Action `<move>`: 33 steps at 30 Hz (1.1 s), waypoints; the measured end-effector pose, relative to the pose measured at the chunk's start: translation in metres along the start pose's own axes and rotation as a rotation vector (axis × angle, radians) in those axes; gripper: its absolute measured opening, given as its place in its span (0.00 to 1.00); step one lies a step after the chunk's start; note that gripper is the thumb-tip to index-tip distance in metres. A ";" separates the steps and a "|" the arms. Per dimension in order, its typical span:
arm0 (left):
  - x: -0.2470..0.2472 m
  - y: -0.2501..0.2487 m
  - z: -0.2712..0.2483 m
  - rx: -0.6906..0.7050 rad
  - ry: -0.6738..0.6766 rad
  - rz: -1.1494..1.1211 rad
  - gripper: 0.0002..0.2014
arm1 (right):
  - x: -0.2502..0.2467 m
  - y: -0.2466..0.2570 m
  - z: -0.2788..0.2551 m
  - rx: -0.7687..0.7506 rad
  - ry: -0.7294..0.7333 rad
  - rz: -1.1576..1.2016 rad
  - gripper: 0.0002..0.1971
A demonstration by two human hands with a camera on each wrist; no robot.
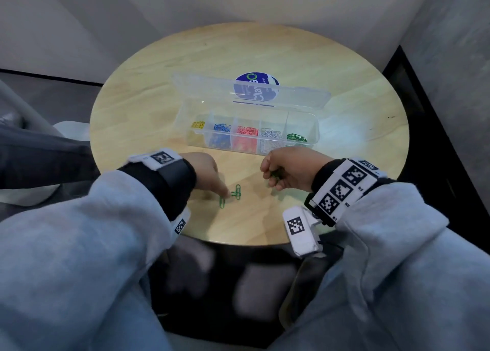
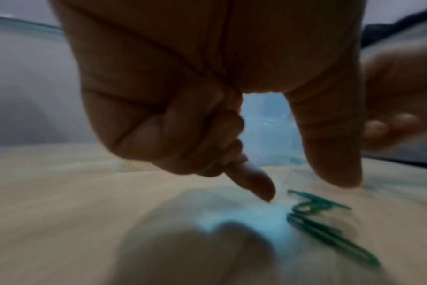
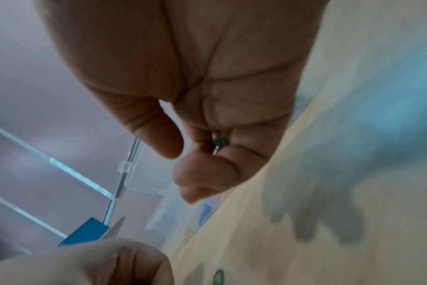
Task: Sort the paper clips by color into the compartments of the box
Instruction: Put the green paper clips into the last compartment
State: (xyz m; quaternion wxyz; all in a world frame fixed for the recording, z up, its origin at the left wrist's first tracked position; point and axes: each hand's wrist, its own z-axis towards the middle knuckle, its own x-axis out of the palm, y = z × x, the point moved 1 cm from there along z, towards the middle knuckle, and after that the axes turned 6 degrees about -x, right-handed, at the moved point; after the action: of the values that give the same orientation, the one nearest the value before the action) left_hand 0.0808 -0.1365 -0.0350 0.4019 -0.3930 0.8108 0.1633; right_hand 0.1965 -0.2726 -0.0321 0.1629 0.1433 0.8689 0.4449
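A clear box (image 1: 315,128) with its lid (image 1: 201,91) open stands mid-table; its compartments hold yellow (image 1: 198,125), blue (image 1: 222,128), red (image 1: 248,131), white (image 1: 271,134) and green clips (image 1: 296,137). A few loose green clips (image 1: 233,195) (image 2: 324,217) lie near the table's front edge. My left hand (image 1: 225,191) (image 2: 302,189) hovers over them, index finger (image 2: 254,183) pointing down at them, thumb (image 2: 329,144) apart, other fingers curled. To their right my right hand (image 1: 273,177) (image 3: 202,154) is raised and curled round green clips (image 1: 277,174) (image 3: 218,143).
The round wooden table (image 1: 159,91) stands in a corner of grey walls. A round blue sticker (image 1: 256,87) shows through the lid. Grey sleeves and tagged wrist bands cover both forearms. Dark floor lies below the table's near edge.
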 end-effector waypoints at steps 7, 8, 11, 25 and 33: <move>0.017 -0.018 -0.004 -0.022 -0.045 0.094 0.17 | 0.011 0.004 0.000 -0.276 0.026 -0.913 0.06; 0.017 -0.018 -0.004 -0.023 -0.043 0.090 0.16 | 0.016 0.004 0.003 -0.265 0.037 -0.973 0.08; 0.017 -0.011 -0.004 -0.033 -0.024 0.059 0.15 | 0.029 0.001 0.012 -0.263 0.083 -1.090 0.10; -0.005 0.030 -0.007 -0.046 -0.005 -0.268 0.07 | 0.048 0.009 0.028 -0.343 0.123 -1.218 0.11; -0.014 0.036 -0.010 -0.053 -0.037 -0.361 0.07 | 0.061 0.012 0.031 -0.298 0.158 -1.179 0.09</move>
State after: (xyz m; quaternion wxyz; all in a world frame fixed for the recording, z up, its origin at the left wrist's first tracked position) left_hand 0.0531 -0.1126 -0.0198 0.4291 -0.5395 0.7149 0.1169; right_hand 0.1554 -0.2193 -0.0490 0.3349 -0.4195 0.7397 0.4058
